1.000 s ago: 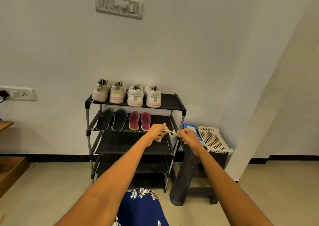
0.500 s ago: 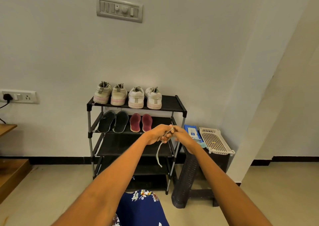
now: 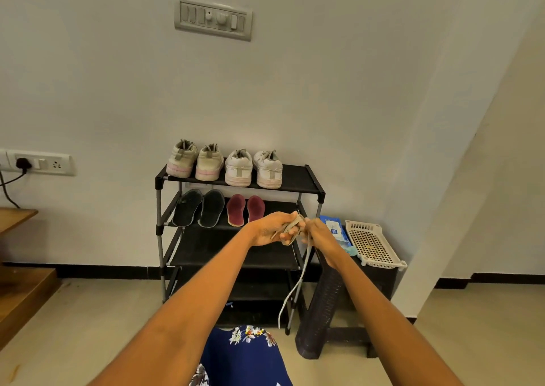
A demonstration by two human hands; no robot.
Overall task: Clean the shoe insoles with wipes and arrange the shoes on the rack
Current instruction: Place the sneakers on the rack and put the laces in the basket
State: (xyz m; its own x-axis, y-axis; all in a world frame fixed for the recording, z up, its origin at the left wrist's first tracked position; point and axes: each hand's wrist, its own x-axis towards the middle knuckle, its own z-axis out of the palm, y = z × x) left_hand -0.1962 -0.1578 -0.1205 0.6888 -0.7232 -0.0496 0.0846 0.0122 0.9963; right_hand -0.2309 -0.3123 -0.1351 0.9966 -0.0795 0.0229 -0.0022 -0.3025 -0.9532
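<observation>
Left hand and right hand together, gripping a bunched pale grey shoelace, one end dangling toward six o'clock. Black metal-framed shoe rack at twelve o'clock, four white sneakers on top.

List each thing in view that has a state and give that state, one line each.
Left hand: fingers curled round a bundled shoelace.
Right hand: pinching the same lace.
Shoelace: bunched between the hands, one end hanging loose.
Four sneakers: upright on the rack's top shelf, heels toward the camera.
Four insoles: out of the shoes, leaning on the second shelf.
Wipes pack: lying beside the white basket.
Wall plug: plugged in.
</observation>
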